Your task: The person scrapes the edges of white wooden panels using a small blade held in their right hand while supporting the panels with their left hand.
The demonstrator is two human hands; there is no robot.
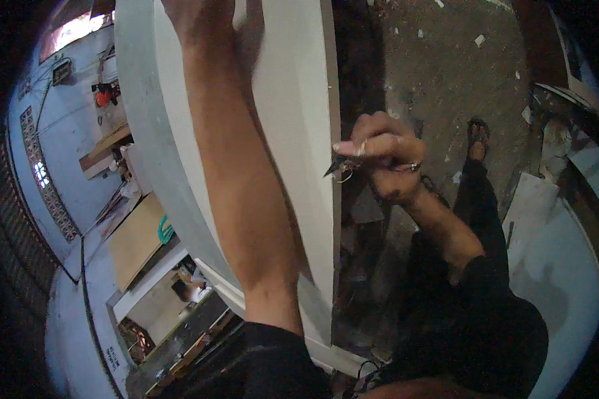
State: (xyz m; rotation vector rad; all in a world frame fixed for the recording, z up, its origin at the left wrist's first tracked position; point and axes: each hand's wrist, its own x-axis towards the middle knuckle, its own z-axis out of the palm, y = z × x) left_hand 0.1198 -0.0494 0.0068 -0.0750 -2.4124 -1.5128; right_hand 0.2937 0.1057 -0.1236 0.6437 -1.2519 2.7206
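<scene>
1. Rough grey concrete floor [446,73], speckled with pale scraps, fills the upper right; pale blue walls [66,153] and a flat brown plywood sheet [136,239] bend along the left rim.
2. Through the middle stands a tall white-painted wooden panel [299,100], its narrow right edge turned toward the person.
3. Up the panel's broad face runs the left forearm; the left hand [203,16] is cut off by the top edge, so whether it presses flat or grips cannot be told.
4. At that narrow edge, the right hand [383,156] is curled shut, thumb and fingers pinching a small dark pointed tool [336,166].
5. Its tip lies right at the panel's edge; actual contact is too small to judge.
6. Beyond the right hand, a sandalled foot [477,136] rests on the floor, below a dark trouser leg [482,213].
</scene>
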